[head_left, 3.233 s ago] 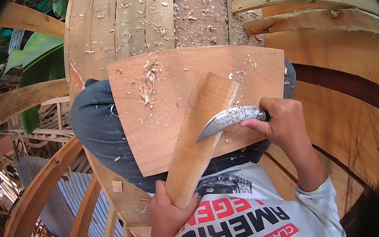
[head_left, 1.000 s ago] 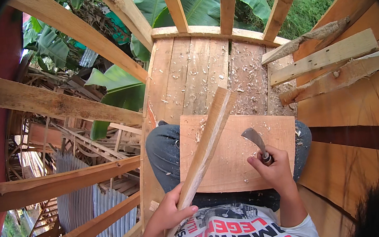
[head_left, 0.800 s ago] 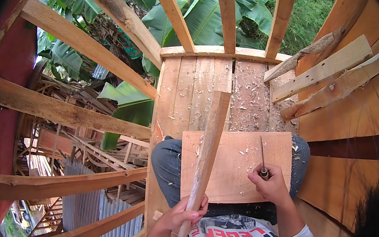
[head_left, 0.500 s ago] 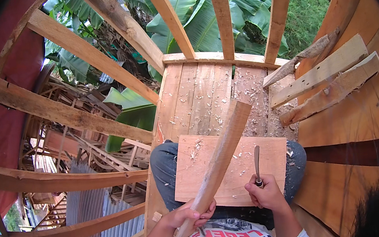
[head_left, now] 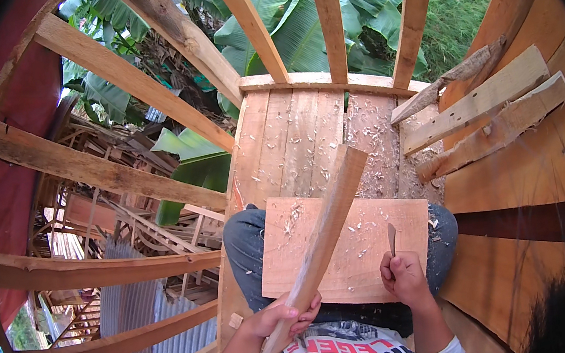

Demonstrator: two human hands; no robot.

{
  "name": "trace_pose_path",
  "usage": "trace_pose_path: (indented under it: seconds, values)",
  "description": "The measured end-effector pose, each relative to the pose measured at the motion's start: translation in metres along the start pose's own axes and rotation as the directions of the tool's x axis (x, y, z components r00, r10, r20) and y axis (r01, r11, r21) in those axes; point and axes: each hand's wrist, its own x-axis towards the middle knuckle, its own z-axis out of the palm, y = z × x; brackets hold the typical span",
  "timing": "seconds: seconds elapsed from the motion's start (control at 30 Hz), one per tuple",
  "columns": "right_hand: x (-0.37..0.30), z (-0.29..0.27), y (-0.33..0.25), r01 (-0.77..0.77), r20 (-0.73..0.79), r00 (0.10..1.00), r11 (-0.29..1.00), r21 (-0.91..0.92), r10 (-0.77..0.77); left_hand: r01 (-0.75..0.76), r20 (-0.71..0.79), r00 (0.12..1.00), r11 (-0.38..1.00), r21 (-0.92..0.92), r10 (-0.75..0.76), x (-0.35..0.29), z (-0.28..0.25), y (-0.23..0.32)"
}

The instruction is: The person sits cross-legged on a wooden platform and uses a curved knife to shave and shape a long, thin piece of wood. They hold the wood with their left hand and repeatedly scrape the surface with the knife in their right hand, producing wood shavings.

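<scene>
My left hand (head_left: 288,315) is wrapped round the lower part of a long wooden stick (head_left: 326,242), which slants up and away to the right, its near end against my shirt. In my right hand (head_left: 406,278) is a knife (head_left: 392,237), closed in the fist with its blade pointing up and away; the handle is hidden by the fingers. The knife is apart from the stick. Under both lies a flat wooden board (head_left: 403,211) across my lap, sprinkled with pale wood shavings (head_left: 292,217).
Plank flooring (head_left: 307,145) strewn with shavings stretches ahead, edged by upright wooden slats (head_left: 332,22). Several rough wood pieces (head_left: 478,106) lie at the right by a plank wall (head_left: 530,181). Beyond the left slats are stacked lumber and corrugated sheets (head_left: 125,301); banana leaves (head_left: 291,20) hang outside.
My right hand has shifted a little right and up, and the knife's blade has turned so that less of it shows. The stick in my left hand has barely moved.
</scene>
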Motion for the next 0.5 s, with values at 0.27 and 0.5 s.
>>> trace_pose_path:
  seconds: [0.27,0.5]
  values:
    - [0.008,0.032,-0.006,0.222,0.056,0.972,0.811,-0.541,-0.229,-0.04,-0.005,0.999,0.995,0.089,0.04,-0.001,-0.008,-0.004]
    - [0.019,0.048,-0.021,0.283,0.065,0.922,0.552,-0.785,-0.381,-0.03,-0.03,0.999,0.978,0.207,0.037,-0.001,-0.011,-0.009]
